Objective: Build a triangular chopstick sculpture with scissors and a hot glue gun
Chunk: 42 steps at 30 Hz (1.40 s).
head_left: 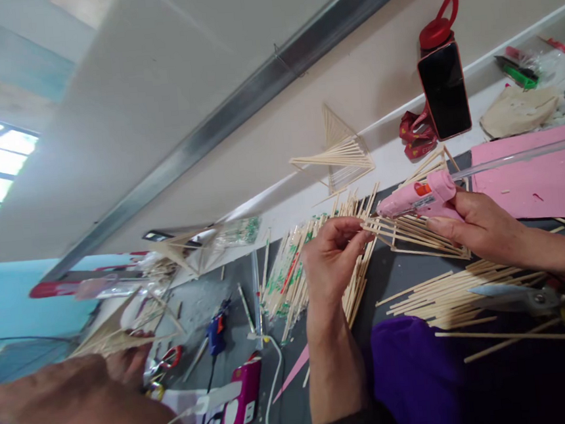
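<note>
My right hand is wrapped round a pink hot glue gun, its nozzle pointing left. A clear glue stick runs out of the gun's back. My left hand pinches a corner of a frame of thin wooden sticks, close to the nozzle. The frame's sticks fan out beneath the gun toward my right hand; part of it is hidden. Loose wooden sticks lie below it, and more sticks, some in printed wrappers, lie behind my left hand.
A finished-looking twisted stick model stands against the wall. A phone leans on a red-capped bottle. Pink sheet lies right; scissors lie near me. A co-worker's arm, blue glue gun and magenta phone are left.
</note>
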Tool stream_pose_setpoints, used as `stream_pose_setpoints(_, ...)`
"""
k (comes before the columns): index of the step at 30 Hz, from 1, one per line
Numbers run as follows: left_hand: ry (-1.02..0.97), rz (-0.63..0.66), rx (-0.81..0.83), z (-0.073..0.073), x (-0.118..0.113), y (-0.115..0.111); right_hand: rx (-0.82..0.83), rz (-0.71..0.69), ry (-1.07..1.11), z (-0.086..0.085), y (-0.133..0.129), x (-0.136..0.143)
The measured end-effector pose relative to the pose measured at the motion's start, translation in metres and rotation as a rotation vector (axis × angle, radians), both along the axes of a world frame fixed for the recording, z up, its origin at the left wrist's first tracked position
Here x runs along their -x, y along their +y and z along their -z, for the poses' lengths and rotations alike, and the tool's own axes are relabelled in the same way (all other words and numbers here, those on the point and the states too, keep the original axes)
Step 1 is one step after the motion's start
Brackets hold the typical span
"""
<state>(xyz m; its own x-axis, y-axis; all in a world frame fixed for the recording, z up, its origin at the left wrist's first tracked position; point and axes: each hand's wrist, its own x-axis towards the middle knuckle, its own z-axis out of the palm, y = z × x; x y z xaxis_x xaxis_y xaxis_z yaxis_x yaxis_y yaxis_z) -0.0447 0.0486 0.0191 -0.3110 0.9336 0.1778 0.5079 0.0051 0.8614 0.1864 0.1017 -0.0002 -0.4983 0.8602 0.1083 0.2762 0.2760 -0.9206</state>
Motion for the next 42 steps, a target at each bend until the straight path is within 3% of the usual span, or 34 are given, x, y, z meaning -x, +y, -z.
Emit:
stream_pose_setpoints(19,-0.171,-0.046,0.096,-0.001,-0.008,0.006,-0.214,-0.062,0.041,-0.008,-0.009,0.002)
stream_pose_setpoints(26,-0.211,-0.018,0.114,0.002,-0.004,0.008,-0.143,-0.011,0.037,-0.001,-0.006,-0.009)
stream_pose_setpoints(32,-0.222,0.041,0.254,0.005,0.003,0.008,-0.026,-0.004,0.033,0.002,-0.001,-0.001)
stream_pose_setpoints(38,-0.196,0.113,0.341,0.003,0.014,0.005,-0.037,-0.019,0.013,0.002,0.000,-0.002)
stream_pose_setpoints(42,-0.156,0.092,0.317,-0.002,0.022,0.001,-0.029,0.019,-0.009,0.002,0.003,-0.008)
